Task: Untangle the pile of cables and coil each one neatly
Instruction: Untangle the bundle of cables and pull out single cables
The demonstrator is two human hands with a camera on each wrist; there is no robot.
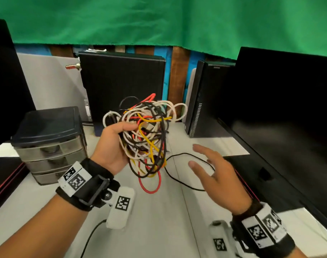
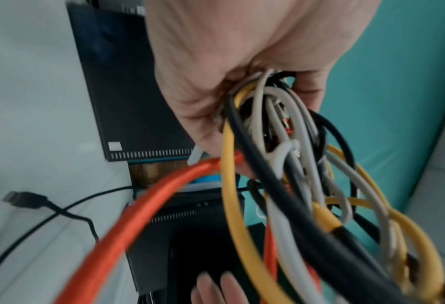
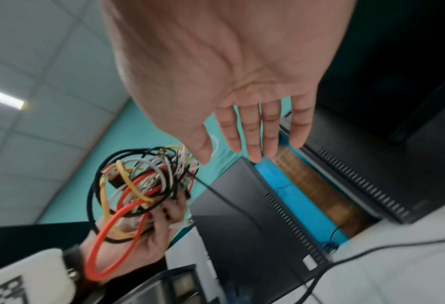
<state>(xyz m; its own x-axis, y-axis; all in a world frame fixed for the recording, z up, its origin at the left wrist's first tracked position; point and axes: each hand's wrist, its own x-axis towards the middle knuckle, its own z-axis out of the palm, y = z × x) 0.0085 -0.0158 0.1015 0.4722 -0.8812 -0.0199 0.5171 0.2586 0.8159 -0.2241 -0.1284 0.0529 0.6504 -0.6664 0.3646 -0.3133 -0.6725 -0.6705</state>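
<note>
A tangled bundle of cables (image 1: 146,135) in white, black, yellow and red hangs in the air above the white table (image 1: 159,220). My left hand (image 1: 112,144) grips it from the left, fingers curled into the knot (image 2: 263,107). A red loop (image 1: 149,183) dangles lowest. My right hand (image 1: 213,170) hovers to the right of the bundle, fingers straight and spread, holding nothing. In the right wrist view the bundle (image 3: 143,185) sits left of the flat palm (image 3: 242,92).
A black cable (image 1: 186,172) with a USB plug (image 2: 16,198) lies on the table under the hands. A small drawer unit (image 1: 49,142) stands left. Black computer towers (image 1: 121,86) stand behind, a dark monitor (image 1: 285,118) at right.
</note>
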